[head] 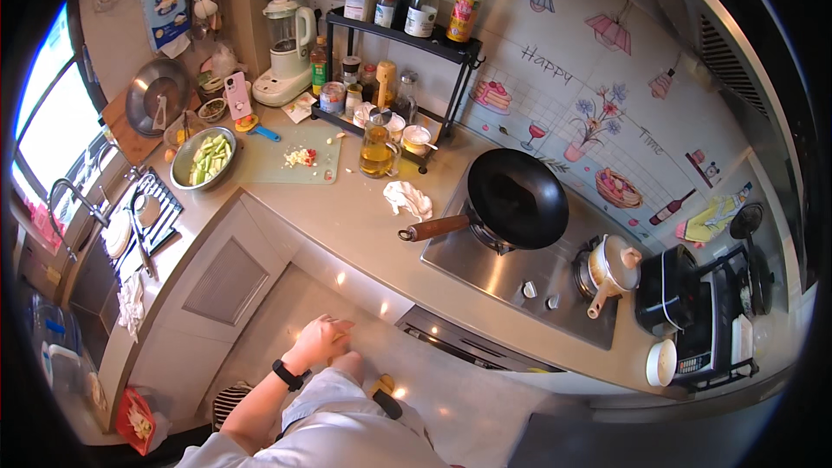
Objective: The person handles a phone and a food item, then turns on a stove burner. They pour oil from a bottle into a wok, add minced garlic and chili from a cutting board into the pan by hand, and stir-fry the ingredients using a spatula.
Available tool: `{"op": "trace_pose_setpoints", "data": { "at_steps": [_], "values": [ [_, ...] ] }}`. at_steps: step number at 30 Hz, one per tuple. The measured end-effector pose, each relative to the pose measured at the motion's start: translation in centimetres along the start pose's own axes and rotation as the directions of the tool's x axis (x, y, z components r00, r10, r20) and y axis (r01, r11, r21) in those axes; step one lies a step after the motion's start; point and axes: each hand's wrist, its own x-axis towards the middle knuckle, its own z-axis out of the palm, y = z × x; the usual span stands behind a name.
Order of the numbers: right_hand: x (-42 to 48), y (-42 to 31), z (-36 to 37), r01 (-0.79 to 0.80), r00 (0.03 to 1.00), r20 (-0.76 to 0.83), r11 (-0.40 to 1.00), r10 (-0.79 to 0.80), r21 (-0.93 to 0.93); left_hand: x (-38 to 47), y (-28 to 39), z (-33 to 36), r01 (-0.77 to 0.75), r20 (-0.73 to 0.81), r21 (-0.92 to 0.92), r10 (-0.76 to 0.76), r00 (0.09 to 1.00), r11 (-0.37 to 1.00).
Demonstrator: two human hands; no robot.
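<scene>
My left hand, with a black band on its wrist, hangs low in front of my leg, fingers loosely bent and slightly apart; nothing is seen held. My right hand is out of view. Before me on the counter, a black wok with a wooden handle stands on the gas hob. Left of it lie a crumpled white cloth and a glass oil jug. Chopped garlic and red pieces are on the green cutting board. A metal bowl of cut green vegetable stands at the board's left.
A lidded saucepan stands on the right burner, near a white cup and a black appliance. A black rack holds bottles and jars. A blender and propped pink phone stand behind the board. The sink is left.
</scene>
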Motion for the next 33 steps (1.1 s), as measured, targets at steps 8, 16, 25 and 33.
{"op": "trace_pose_setpoints", "data": {
  "at_steps": [8,16,25,33],
  "values": [
    [2.1,-10.5,3.3,-0.003,0.989,0.147,0.995,0.018,-0.104,-3.4,0.0,-0.7,0.152,-0.095,0.059,-0.146,0.985,0.987],
    [5.2,-18.4,4.3,0.417,0.811,0.579,0.777,-0.084,-0.472,-6.9,5.1,-6.7,0.19,-0.2,-0.092,-0.205,0.958,0.978],
    [10.4,-26.6,8.5,0.489,0.842,0.539,0.46,-0.025,-0.741,-11.6,19.5,-22.6,-0.412,-0.313,-0.905,0.485,0.817,0.111],
    [6.4,-34.4,27.8,0.511,0.833,0.553,0.368,0.013,-0.777,-19.5,15.9,-26.0,-0.439,-0.362,-0.898,0.53,0.767,0.023]
  ]
}}
